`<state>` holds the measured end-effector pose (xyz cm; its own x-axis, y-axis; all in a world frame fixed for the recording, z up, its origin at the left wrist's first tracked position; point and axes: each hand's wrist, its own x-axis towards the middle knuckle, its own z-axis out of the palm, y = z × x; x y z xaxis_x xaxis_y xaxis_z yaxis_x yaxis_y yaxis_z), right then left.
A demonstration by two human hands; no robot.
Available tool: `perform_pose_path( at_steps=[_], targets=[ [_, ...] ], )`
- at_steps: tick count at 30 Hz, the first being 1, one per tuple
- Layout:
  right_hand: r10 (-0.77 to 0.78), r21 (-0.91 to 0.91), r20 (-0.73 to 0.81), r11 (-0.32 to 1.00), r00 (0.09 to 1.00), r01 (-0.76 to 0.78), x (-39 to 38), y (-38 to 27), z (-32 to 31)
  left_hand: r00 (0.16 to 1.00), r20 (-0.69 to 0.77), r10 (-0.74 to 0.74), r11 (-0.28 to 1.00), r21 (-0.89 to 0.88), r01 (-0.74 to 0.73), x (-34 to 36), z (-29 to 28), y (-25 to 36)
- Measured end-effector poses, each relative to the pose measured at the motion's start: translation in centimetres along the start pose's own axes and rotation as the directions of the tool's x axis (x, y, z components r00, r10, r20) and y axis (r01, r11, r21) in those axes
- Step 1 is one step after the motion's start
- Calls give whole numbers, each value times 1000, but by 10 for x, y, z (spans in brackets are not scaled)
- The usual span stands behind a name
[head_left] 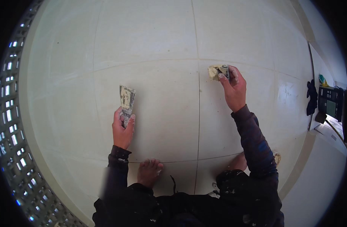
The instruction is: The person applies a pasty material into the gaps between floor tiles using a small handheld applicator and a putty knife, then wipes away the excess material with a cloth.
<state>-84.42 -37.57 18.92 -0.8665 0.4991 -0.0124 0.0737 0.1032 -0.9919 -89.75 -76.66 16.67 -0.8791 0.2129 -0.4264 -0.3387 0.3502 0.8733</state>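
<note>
My left hand (122, 132) is closed round the handle of a putty knife (127, 97), its flared blade pointing away from me and smeared with cream paste. Further out on the right, my right hand (235, 90) pinches a small scraper (225, 70) with its thumb and fingers. Thick cream paste (213, 72) covers that scraper's left part, and the fingers hide some of it. Both tools are over the pale floor tiles (151, 94), close to a tile joint (199, 113) on the right tool's side. Whether either blade touches the floor I cannot tell.
My bare foot (149, 172) rests on the tiles at lower left, the other foot (238, 162) at lower right. A paste-smeared thing (277, 158) lies behind my right forearm. A perforated lattice (14, 132) borders the left. Dark cloth (312, 97) and a black case (330, 101) sit far right.
</note>
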Motion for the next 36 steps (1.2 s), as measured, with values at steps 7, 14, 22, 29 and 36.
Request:
perform_pose_path(
  at_steps=[7,14,22,29,36],
  targets=[
    [-131,-689,374,623,918,370,23,-4,13,995,97,-21,995,-96,31,-3,-16,-29],
    [-202,-737,468,448,860,506,26,6,24,984,150,98,994,-69,-88,12,-16,-23],
    [-201,-807,358,425,912,410,-34,4,32,984,145,104,994,-54,-98,14,-19,-20],
    [-122,-823,347,435,930,364,-94,2,31,984,138,115,992,-74,-106,14,-23,-26],
    [-116,-852,332,390,936,351,-173,-1,30,986,108,128,989,-85,-119,17,-24,-30]
  ],
)
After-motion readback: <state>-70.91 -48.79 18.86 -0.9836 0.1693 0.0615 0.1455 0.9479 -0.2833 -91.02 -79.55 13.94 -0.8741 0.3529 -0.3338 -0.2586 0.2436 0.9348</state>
